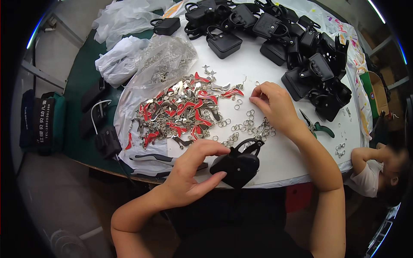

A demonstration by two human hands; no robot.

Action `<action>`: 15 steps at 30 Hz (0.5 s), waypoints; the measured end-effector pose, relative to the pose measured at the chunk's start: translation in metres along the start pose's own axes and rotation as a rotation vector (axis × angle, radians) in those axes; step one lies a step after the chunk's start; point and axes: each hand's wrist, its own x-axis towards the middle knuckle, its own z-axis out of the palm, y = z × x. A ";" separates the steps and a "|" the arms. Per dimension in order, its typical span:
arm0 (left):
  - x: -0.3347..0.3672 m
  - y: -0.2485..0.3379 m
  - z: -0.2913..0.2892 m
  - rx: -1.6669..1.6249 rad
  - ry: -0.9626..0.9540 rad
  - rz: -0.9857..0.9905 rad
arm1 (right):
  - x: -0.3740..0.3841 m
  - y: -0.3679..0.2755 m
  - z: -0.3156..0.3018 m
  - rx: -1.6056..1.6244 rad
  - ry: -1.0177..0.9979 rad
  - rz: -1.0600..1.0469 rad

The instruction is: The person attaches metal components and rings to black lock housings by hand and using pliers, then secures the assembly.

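A small black handbag (237,170) with a looped handle is gripped between the thumb and fingers of my left hand (193,165) at the table's near edge. Farther up, my right hand (275,105) is curled just above the white table cover, thumb and fingertips brought together. Anything between those fingertips is too small to make out. Loose metal rings (249,124) are scattered below and left of it. Beside them spreads a heap of red and silver high-heel-shoe charms (180,109).
Several black mini handbags (226,43) are piled along the far and right side. Green-handled pliers (320,128) rest right of my right hand; grey-handled pliers (150,159) lie near left. A clear plastic bag (167,60) holds metal pieces. Another person (370,170) is at the right edge.
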 end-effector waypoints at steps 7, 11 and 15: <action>0.016 0.037 -0.014 -0.406 -0.138 0.023 | -0.009 -0.006 -0.001 0.234 0.021 0.071; 0.031 0.105 -0.006 -0.863 -0.130 0.098 | -0.014 -0.012 -0.002 0.270 0.046 0.122; 0.030 0.120 -0.004 -0.964 -0.071 0.161 | -0.014 -0.010 -0.001 0.221 0.104 0.067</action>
